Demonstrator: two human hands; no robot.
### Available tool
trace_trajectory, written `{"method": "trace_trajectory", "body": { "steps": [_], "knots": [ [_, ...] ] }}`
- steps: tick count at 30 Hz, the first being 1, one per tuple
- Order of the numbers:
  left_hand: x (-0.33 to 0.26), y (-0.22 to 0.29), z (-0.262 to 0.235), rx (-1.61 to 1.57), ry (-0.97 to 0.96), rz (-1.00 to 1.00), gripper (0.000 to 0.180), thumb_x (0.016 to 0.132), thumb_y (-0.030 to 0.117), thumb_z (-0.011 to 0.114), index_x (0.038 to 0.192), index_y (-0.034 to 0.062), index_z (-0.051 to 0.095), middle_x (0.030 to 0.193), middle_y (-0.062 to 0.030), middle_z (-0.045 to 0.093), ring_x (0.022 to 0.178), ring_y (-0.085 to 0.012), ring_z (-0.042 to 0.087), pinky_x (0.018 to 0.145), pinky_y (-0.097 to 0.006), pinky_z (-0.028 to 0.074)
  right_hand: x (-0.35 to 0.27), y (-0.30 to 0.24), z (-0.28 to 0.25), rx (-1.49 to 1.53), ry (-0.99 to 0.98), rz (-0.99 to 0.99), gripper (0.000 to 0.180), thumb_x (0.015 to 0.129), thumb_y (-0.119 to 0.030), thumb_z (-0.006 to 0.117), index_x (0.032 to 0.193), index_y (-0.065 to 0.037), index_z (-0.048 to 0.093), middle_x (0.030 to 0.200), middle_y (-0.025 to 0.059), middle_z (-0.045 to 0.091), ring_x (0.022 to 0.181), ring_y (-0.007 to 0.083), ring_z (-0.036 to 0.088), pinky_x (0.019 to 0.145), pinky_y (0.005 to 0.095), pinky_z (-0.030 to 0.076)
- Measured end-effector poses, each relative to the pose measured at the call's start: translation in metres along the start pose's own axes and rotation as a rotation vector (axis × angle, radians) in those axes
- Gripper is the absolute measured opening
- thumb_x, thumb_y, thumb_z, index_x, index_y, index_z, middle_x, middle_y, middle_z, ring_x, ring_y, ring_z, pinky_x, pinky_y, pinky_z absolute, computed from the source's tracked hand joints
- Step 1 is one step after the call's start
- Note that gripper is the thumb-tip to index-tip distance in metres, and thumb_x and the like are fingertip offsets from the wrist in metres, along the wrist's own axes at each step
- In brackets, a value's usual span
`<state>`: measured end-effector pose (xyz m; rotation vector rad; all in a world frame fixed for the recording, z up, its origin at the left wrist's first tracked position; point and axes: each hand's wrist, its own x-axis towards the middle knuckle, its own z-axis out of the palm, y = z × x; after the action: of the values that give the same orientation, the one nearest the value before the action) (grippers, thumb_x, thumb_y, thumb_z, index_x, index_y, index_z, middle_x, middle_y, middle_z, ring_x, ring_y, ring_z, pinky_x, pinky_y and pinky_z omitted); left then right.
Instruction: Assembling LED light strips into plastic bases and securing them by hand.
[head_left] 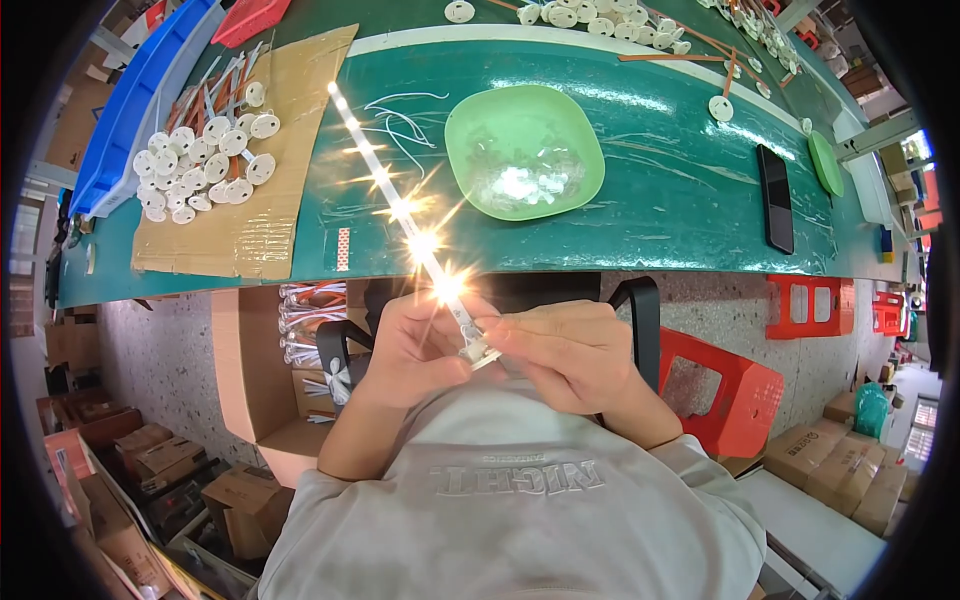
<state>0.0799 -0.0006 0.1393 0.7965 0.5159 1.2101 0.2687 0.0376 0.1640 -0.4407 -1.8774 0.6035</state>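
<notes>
A lit LED light strip (410, 215) slants up and left from my hands over the green table (680, 220), its lamps glaring brightly. My left hand (425, 345) is closed around the strip's near end, just off the table's front edge. Fingers of my right hand (565, 350) pinch the same end, where a small white disc-like base (484, 358) shows partly between the two hands. Exactly what the right fingertips grip there is mostly covered. Ahead stands a light green bowl (520, 108) holding many small clear pieces. Thin white wires (405, 125) lie left of it.
On a cardboard sheet (225, 240) at left rests a heap of strips with white round bases (205, 165). Beyond are a blue tray (130, 110) and a red tray (245, 20). A phone (775, 200) lies right. Red stools (725, 395) stand below.
</notes>
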Motion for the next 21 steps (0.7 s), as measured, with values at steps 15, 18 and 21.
{"method": "trace_trajectory", "body": {
  "steps": [15, 18, 21],
  "knots": [
    [0.046, 0.036, -0.038, 0.521, 0.116, 0.174, 0.046, 0.081, -0.009, 0.068, 0.124, -0.0035, 0.053, 0.104, -0.0118, 0.07, 0.094, -0.0162, 0.068, 0.082, -0.028, 0.054, 0.071, 0.041, -0.019, -0.278, -0.251, 0.232, 0.017, 0.077, -0.001, 0.068, 0.094, -0.003, 0.07, 0.09, 0.0102, 0.072, 0.078, 0.0251, 0.07, 0.066, 0.0307, 0.056],
    [0.067, 0.038, -0.051, 0.427, 0.179, 0.238, 0.044, 0.081, -0.008, 0.069, 0.122, -0.0045, 0.054, 0.105, -0.0144, 0.069, 0.094, -0.0176, 0.068, 0.083, -0.029, 0.053, 0.1, 0.082, -0.026, -0.408, -0.279, 0.386, 0.014, 0.078, -0.001, 0.066, 0.092, -0.001, 0.068, 0.088, 0.0128, 0.07, 0.076, 0.0277, 0.069, 0.067, 0.0329, 0.056],
    [0.06, 0.031, -0.059, 0.484, 0.121, 0.283, 0.043, 0.084, -0.003, 0.065, 0.124, -0.0074, 0.05, 0.108, -0.0195, 0.068, 0.098, -0.0257, 0.067, 0.084, -0.036, 0.056, 0.116, 0.113, -0.021, -0.522, -0.389, 0.335, 0.015, 0.077, -0.001, 0.065, 0.091, 0.0, 0.067, 0.087, 0.0154, 0.069, 0.076, 0.0308, 0.068, 0.07, 0.0355, 0.055]
  ]
}}
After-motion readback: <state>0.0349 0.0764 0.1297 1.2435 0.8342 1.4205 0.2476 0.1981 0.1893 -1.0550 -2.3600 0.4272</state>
